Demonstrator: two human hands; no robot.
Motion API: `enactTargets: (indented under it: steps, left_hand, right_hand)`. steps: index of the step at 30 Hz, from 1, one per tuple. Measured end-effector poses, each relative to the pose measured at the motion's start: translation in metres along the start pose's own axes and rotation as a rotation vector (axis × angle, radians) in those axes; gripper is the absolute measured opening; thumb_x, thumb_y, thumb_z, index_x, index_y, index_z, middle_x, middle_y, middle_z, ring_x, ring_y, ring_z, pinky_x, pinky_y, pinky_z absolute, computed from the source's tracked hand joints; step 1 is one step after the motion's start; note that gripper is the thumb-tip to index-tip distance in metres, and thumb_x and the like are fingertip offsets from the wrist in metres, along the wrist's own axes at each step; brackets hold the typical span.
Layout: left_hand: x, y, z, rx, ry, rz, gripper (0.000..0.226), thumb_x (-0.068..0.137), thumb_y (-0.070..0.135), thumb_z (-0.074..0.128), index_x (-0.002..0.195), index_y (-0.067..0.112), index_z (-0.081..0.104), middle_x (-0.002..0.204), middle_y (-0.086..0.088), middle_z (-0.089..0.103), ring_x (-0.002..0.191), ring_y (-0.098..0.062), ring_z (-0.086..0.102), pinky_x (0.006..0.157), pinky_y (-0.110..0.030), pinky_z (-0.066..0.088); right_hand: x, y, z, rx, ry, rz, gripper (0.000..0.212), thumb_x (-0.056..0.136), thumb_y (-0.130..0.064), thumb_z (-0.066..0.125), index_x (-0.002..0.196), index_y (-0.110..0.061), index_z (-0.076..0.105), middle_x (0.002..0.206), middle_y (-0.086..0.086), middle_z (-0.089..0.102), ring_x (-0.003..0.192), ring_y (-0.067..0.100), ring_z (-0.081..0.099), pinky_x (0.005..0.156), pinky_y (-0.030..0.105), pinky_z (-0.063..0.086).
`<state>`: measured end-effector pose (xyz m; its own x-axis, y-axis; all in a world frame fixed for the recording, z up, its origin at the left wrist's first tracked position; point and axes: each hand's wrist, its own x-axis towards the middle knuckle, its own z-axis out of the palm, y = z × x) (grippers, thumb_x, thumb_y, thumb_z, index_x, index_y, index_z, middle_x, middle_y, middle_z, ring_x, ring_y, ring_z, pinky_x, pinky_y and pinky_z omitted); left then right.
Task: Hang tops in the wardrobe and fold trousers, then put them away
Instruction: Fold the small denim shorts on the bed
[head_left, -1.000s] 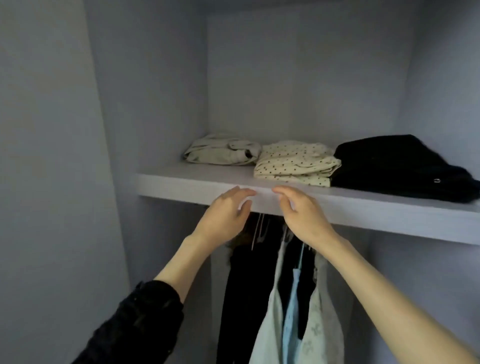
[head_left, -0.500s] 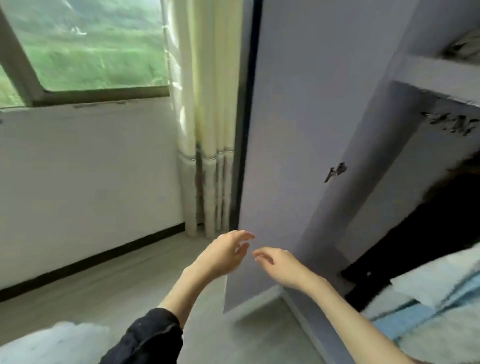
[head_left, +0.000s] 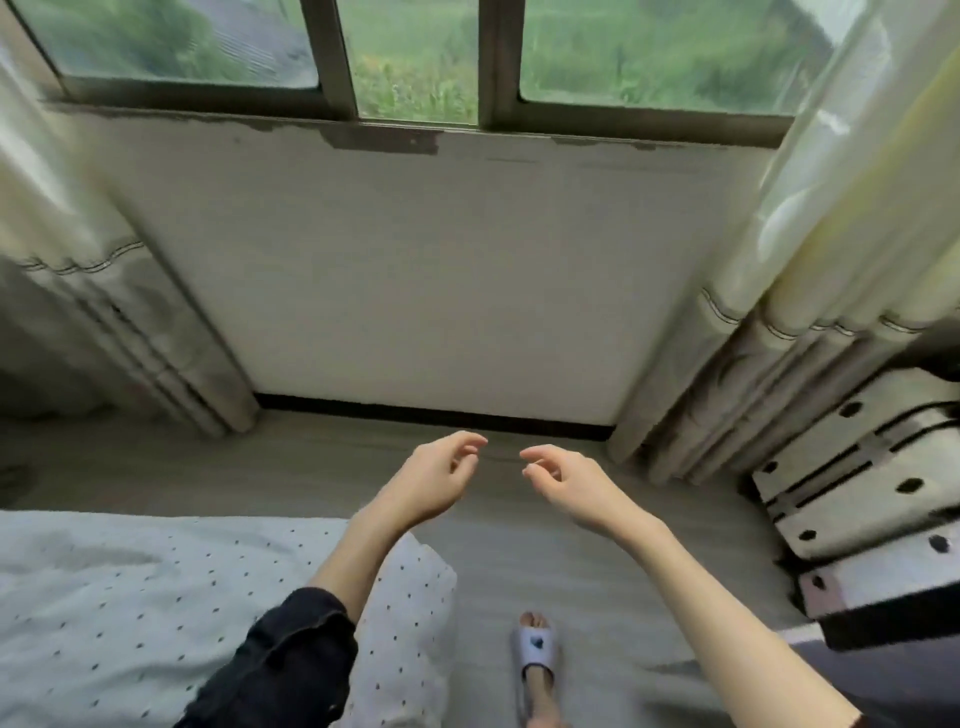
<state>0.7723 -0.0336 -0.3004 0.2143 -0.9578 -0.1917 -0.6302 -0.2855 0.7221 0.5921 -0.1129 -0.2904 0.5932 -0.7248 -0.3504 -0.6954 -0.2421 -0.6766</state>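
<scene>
Left hand (head_left: 434, 480) and right hand (head_left: 569, 486) raised side by side over the floor (head_left: 291, 467), fingers loosely curled, holding nothing. Dotted cloth (head_left: 119, 597) spread at lower left (possibly bedding, hard to tell). Below, a slippered foot (head_left: 535, 647).

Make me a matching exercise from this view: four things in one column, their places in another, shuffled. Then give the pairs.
Things:
1. dotted pale bedsheet
2. white slipper
3. dark-framed window
4. cream pleated curtain

Places:
A. top, above the white wall
B. lower left, under the left forearm
C. right side, hanging to the floor
D. bottom centre, on a foot on the grey floor

Pairs: 1-B, 2-D, 3-A, 4-C
</scene>
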Motion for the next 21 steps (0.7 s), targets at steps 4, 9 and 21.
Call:
enactTargets:
  steps: [4,9,21]
  left_hand:
    - [0.081,-0.022,-0.05,-0.052,0.135,-0.067,0.03,0.097,0.018,0.045,0.124,0.021,0.057,0.114,0.004,0.062,0.089,-0.008,0.057,0.073,-0.01,0.037]
    - [0.156,-0.054,-0.091,-0.162,0.272,-0.221,0.028,0.097,0.022,0.045,0.122,0.028,0.056,0.111,0.01,0.061,0.087,0.002,0.056,0.067,-0.003,0.038]
    - [0.198,-0.206,-0.242,-0.327,0.683,-0.598,0.029,0.097,0.022,0.044,0.123,0.028,0.057,0.112,0.009,0.061,0.089,-0.001,0.057,0.073,-0.01,0.039]
  right_hand:
    - [0.109,-0.042,-0.022,-0.071,-0.083,-0.118,0.033,0.098,-0.03,0.043,0.129,-0.025,0.054,0.121,-0.004,0.062,0.099,0.008,0.053,0.085,0.02,0.038]
    - [0.227,-0.098,-0.052,-0.195,-0.22,-0.241,0.034,0.099,-0.028,0.04,0.13,-0.021,0.052,0.124,0.0,0.061,0.115,0.016,0.054,0.096,0.026,0.04]
    - [0.442,-0.295,0.046,-0.393,-0.608,-0.595,0.035,0.098,-0.029,0.04,0.13,-0.022,0.052,0.123,-0.002,0.061,0.114,0.016,0.054,0.092,0.023,0.039]
